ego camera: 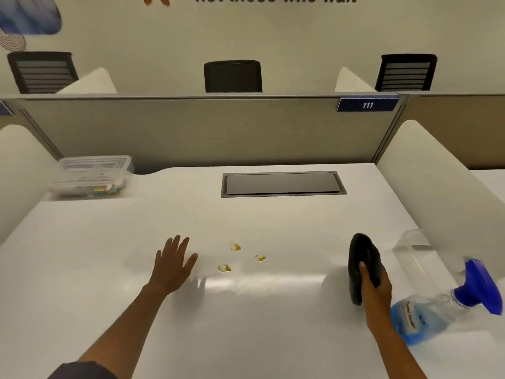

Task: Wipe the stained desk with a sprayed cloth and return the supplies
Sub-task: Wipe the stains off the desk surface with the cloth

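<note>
Cloth in hand beside a stained white desk [246,324].

The left hand [172,266] lies flat and open on the desk, fingers spread, holding nothing. Just right of it sit three yellow stains [236,247]. Further right, the right hand [375,281] is closed around a dark cloth [362,258]. Right of that grip, a blue-nozzled spray bottle [437,310] lies tilted and blurred.

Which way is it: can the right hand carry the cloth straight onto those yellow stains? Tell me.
Probably yes. The right hand grips the dark cloth, and only bare desk lies between it and the yellow stains.
</note>
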Available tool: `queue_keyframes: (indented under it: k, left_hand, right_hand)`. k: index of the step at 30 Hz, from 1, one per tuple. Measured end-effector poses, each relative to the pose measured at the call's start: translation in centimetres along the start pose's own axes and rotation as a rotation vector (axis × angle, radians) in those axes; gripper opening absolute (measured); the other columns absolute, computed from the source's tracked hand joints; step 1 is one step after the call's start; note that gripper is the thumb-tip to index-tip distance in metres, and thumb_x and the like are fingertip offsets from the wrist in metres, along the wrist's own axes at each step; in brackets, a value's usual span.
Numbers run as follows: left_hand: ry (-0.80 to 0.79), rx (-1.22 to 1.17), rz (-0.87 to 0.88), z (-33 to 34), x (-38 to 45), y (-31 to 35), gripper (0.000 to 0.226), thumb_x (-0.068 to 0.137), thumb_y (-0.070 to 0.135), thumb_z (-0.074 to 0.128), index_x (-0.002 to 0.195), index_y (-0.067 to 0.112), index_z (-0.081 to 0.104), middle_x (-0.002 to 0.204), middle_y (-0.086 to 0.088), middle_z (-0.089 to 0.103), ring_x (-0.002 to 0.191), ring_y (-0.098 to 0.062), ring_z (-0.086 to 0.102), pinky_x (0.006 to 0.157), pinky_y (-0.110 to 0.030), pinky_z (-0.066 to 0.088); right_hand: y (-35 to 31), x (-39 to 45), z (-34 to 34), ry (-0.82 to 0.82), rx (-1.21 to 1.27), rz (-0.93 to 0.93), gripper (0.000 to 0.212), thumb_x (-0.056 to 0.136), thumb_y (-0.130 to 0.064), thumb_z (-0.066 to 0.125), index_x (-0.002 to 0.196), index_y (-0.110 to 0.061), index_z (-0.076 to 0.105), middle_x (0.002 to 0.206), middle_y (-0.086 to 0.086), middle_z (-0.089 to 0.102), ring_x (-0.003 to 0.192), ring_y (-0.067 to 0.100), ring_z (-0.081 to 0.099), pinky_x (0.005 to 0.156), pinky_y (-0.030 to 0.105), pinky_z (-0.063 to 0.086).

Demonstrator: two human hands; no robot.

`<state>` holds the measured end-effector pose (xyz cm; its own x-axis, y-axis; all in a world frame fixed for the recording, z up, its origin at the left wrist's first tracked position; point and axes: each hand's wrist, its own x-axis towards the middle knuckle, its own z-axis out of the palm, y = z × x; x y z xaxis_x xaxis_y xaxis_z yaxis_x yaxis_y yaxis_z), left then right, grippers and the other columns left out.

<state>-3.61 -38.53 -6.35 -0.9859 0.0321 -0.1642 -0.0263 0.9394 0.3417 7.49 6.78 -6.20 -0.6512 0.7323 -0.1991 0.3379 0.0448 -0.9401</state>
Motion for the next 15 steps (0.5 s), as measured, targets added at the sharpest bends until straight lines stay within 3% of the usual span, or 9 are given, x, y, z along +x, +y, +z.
queue_keyframes:
  k: [3,7,9,13,15]
  left_hand:
    - [-0.028,0.054,-0.044,-0.7,-0.2,-3.5,0.064,0.1,0.047,0.035,0.155,0.022,0.016,0.166,-0.006,0.006,0.153,-0.024,0.001,0.122,-0.051,0.011]
    - [0.009,0.101,-0.079,-1.3,-0.7,-7.4,0.073,0.094,0.061,0.019,0.155,0.02,0.013,0.166,-0.008,0.005,0.153,-0.026,0.003,0.122,-0.055,0.01]
    - [0.035,0.107,-0.093,-1.5,-0.9,-9.3,0.088,0.081,0.065,0.001,0.155,0.019,0.014,0.165,-0.01,0.006,0.153,-0.027,0.005,0.12,-0.054,0.008]
    - [0.041,0.12,-0.157,-1.0,-1.1,-13.7,0.064,0.1,0.05,0.028,0.155,0.018,0.017,0.166,-0.01,0.007,0.153,-0.027,0.006,0.12,-0.059,0.01]
    - [0.039,0.111,-0.171,-0.8,-1.4,-15.8,0.064,0.099,0.05,0.025,0.154,0.018,0.019,0.165,-0.01,0.008,0.153,-0.027,0.008,0.119,-0.059,0.011]
  right_hand:
    - [2.4,-0.8,1.4,-0.03,-0.494,-0.249,0.048,0.092,-0.029,0.061,0.136,-0.015,0.047,0.135,0.017,0.053,0.116,0.041,0.054,0.097,0.051,0.046]
    - [4.7,-2.8,4.5,-0.042,-0.971,-0.256,0.064,0.086,-0.02,0.067,0.145,-0.022,0.04,0.152,0.016,0.035,0.128,0.046,0.041,0.101,0.061,0.039]
    - [4.9,-3.3,6.4,-0.007,-1.009,-0.249,0.068,0.085,-0.019,0.068,0.146,-0.028,0.039,0.157,0.012,0.028,0.132,0.048,0.034,0.103,0.063,0.034]
    - [4.0,-4.1,11.3,0.017,-0.999,-0.272,0.067,0.084,-0.018,0.067,0.144,-0.031,0.041,0.158,0.01,0.028,0.132,0.049,0.033,0.102,0.065,0.033]
    - [3.1,-4.8,14.8,-0.009,-0.977,-0.295,0.068,0.084,-0.016,0.067,0.144,-0.032,0.041,0.158,0.009,0.028,0.131,0.049,0.034,0.103,0.064,0.034]
